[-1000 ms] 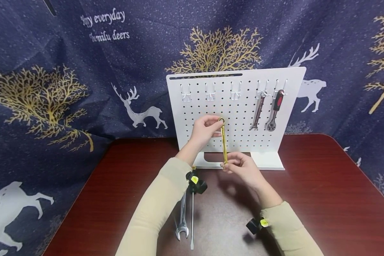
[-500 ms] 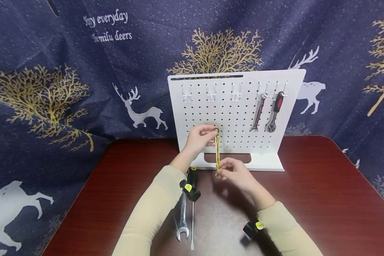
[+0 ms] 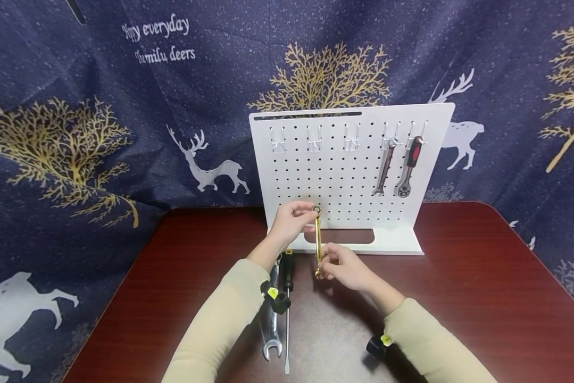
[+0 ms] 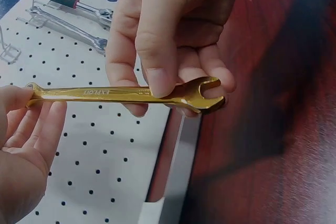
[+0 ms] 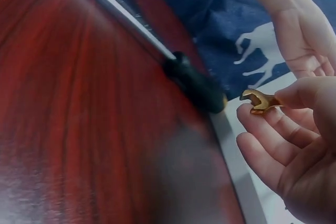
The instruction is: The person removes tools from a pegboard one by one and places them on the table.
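A gold combination wrench stands nearly upright in front of the white pegboard, held at both ends. My left hand pinches its ring end at the top. Lower down, my right hand pinches the shaft close to the open jaw end. In the left wrist view lettering shows along the wrench, and its forked end sticks out past the right thumb. The right wrist view shows only the forked end of the wrench; the rest hides behind the fingers.
A silver wrench and a black-handled screwdriver lie on the dark red table, partly below my left forearm. A combination wrench and a ratchet hang at the board's right. Several clear hooks line its top.
Both hands have lowered the gold wrench and brought it slightly left, toward the board's base. Their pinch on it looks the same. The tools on the table and board stayed put.
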Demonstrator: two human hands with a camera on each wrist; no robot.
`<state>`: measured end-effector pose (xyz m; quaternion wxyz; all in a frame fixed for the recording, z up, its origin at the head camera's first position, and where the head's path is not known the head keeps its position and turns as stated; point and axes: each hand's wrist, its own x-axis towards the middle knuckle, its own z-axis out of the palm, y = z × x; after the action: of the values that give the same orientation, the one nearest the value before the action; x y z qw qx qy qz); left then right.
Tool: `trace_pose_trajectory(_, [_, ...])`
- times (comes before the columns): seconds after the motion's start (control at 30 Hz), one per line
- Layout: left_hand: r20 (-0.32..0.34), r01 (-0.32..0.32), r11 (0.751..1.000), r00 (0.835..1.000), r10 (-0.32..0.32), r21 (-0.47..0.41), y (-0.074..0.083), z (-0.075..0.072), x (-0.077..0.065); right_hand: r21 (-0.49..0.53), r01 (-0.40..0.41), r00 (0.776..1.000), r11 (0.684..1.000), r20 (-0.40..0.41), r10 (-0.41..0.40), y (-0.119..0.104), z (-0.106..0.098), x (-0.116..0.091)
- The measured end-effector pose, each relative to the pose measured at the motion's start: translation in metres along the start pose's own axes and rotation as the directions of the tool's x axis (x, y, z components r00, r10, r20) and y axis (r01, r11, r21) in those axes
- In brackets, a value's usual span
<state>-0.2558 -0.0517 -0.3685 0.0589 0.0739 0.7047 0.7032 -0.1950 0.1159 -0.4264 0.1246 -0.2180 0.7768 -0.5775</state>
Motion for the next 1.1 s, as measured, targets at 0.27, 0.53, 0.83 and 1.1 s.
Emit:
trace_pose_trajectory(0.27, [0.005, 0.049, 0.999, 0.999, -0.049, 0.006, -0.014, -0.004, -0.007, -0.018, -0.015, 1.0, 1.0, 0.025, 0.015, 0.005, 0.007, -0.001])
trace_pose_trajectory(0.53, [-0.009, 0.051, 0.999, 0.999, -0.051, -0.017, -0.025, -0.009, -0.013, -0.01, -0.03, 0.999, 1.0, 0.035, 0.03, 0.01, 0.015, -0.001])
trace_pose_trajectory(0.83, [-0.026, 0.082, 0.995, 0.996, -0.083, -0.053, -0.04, -0.017, -0.02, 0.009, -0.031, 0.997, 0.999, 0.075, 0.03, 0.014, 0.024, -0.001])
trace_pose_trajectory(1.1, [-0.023, 0.116, 0.993, 0.993, -0.117, -0.038, -0.049, -0.02, -0.025, 0.022, -0.075, 0.995, 0.997, 0.073, 0.074, 0.014, 0.029, -0.002])
